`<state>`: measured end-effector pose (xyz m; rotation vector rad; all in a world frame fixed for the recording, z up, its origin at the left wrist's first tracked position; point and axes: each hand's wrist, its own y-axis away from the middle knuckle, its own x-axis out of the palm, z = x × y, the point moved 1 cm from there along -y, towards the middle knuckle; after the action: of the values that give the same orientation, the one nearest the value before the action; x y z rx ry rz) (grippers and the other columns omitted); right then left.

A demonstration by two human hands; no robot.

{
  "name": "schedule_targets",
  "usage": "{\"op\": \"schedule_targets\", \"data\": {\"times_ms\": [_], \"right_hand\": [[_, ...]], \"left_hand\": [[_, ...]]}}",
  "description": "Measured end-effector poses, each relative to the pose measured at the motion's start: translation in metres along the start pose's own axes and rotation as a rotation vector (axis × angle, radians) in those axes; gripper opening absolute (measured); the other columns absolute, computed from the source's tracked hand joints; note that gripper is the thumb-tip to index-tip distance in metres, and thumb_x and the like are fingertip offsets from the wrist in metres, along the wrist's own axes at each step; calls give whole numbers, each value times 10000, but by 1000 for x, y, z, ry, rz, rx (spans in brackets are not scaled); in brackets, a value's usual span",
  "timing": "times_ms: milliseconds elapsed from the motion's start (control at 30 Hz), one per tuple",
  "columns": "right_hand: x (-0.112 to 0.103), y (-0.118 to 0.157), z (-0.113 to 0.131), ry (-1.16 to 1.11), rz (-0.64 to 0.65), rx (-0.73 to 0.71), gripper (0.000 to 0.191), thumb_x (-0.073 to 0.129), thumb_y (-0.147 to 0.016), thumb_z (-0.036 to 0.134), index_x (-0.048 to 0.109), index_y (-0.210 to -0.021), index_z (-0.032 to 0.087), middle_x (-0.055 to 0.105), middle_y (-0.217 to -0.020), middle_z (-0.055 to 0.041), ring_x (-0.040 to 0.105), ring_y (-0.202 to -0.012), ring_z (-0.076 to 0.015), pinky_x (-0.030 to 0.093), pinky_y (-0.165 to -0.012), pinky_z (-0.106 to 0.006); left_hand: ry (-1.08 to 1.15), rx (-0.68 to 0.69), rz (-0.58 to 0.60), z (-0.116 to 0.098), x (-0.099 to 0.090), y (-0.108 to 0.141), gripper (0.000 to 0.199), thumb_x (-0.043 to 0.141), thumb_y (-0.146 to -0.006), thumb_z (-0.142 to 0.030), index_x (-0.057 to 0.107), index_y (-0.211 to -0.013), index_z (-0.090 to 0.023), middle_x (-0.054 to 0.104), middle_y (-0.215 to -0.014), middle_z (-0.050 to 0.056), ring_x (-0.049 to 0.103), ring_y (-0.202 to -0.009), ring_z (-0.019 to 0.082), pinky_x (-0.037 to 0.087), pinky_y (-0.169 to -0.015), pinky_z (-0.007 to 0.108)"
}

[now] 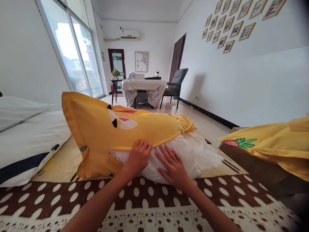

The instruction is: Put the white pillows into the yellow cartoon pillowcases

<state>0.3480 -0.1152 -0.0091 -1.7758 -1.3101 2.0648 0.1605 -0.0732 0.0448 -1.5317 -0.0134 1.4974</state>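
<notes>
A yellow pillowcase (pixel 154 127) with a cartoon print lies across the bed, partly over a white pillow (pixel 185 154). The pillow's right end and front side show bare, while its left part is hidden inside the case. My left hand (pixel 140 156) has its fingers curled round the edge of the case's opening, at the middle of the pillow. Just right of it, my right hand (pixel 172 167) lies on the white pillow with fingers spread, pressing on its surface. The far right part of the case is bunched up behind the pillow.
Under the pillow is a brown and cream dotted blanket (pixel 149 196). White bedding (pixel 29 138) with a dark stripe lies at the left, and another yellow cloth (pixel 272 141) at the right. Beyond stand a covered table (pixel 145 85) and a black chair (pixel 175 85).
</notes>
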Motion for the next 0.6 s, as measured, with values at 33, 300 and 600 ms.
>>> {"op": "schedule_targets", "data": {"times_ms": [33, 300, 600], "right_hand": [[-3, 11, -14, -52, -59, 97, 574, 508, -871, 409, 386, -1403, 234, 372, -1463, -104, 350, -1331, -264, 245, -1077, -433], [-7, 29, -103, -1064, 114, 956, 742, 632, -651, 603, 573, -1224, 137, 609, -1220, -176, 588, -1096, -318, 465, -931, -435], [-59, -28, -16, -1312, -383, 988, 447, 792, -441, 308, 681, -843, 149, 729, -798, -94, 668, -717, -300, 542, -605, -386]], "left_hand": [[2, -1, -11, 1, -1, 1, 134, 467, -800, -57, 531, -817, -174, 540, -840, 61, 466, -801, 229, 398, -737, 366], [149, 97, -243, -23, -25, 28, 165, 422, -823, -107, 477, -682, -173, 472, -704, 43, 399, -675, 184, 328, -616, 330], [65, 328, -729, -43, -37, 52, 140, 425, -811, -145, 555, -765, -169, 483, -642, 24, 410, -584, 148, 272, -558, 312]]}}
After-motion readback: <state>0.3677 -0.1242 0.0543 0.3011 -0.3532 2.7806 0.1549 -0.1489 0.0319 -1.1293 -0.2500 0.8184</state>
